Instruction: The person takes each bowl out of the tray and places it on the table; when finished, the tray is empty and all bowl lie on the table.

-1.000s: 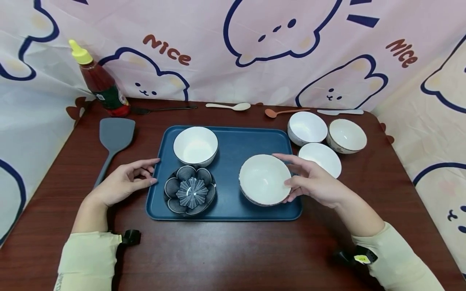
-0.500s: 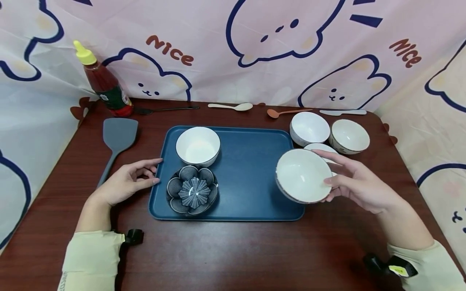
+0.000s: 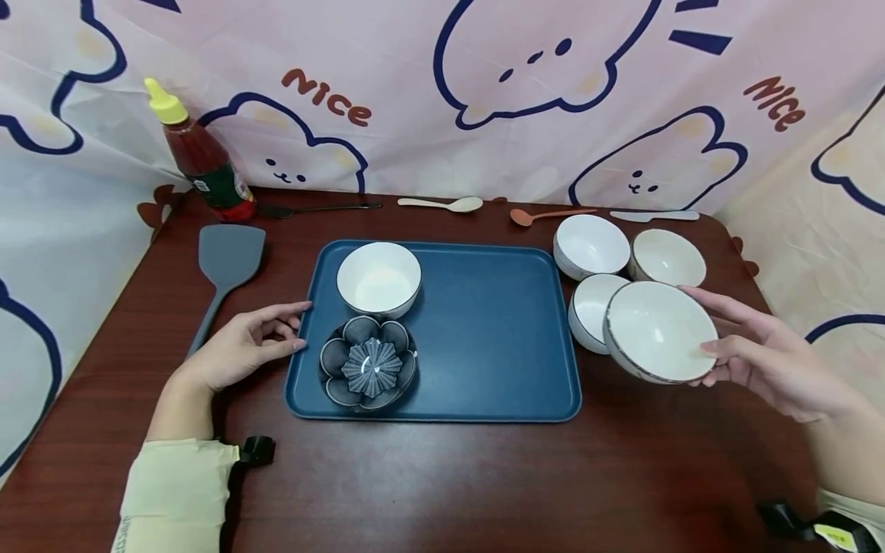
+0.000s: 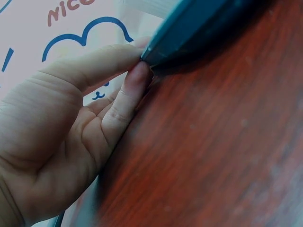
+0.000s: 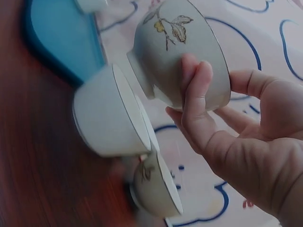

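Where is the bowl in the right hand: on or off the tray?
Off: the right hand holds the bowl raised, to the right of the tray.

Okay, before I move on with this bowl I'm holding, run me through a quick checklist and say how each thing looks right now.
1. Right grip on the white round bowl with a leaf pattern: ok, fingers and thumb hold it.
2. Held bowl empty inside: ok.
3. Held bowl resting on the brown wooden table: not ok, it's up in the air.
4. Clearance from the plain white round bowl beside it: cannot tell, they overlap in the head view.
5. Left grip on the blue rectangular tray: ok, pinching its left edge.
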Tool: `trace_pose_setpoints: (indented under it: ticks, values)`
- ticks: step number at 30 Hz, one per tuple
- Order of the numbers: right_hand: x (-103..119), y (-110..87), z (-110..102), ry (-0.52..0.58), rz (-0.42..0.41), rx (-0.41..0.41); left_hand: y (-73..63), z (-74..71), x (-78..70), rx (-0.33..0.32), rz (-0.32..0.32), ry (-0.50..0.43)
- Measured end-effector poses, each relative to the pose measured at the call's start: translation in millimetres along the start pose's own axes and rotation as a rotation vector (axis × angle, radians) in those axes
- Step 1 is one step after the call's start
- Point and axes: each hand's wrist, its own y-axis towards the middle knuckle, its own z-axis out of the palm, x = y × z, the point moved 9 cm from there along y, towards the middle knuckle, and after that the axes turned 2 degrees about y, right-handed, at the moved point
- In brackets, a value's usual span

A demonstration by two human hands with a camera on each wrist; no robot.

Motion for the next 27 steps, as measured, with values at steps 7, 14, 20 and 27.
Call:
trace_pose_setpoints:
  ticks: [7, 14, 20, 27]
  values:
    - [-4.7, -13.1, -27.7, 0.067, -0.004, 0.005, 0.6, 1.1, 0.4, -0.003, 0.009, -0.013]
    - [-8.8, -24.4, -57.1, 0.038, 0.003, -0.049, -0.4, 0.7, 0.1, -0.008, 0.007, -0.008]
    - [-14.4, -32.8, -82.3, 0.038, 0.012, -0.092, -1.2, -0.1, -1.5, -0.009, 0.011, -0.009]
    - [-26.4, -39.2, -101.5, 0.047, 0.02, -0.09, -1.2, 0.3, -1.5, -0.004, 0.003, -0.01]
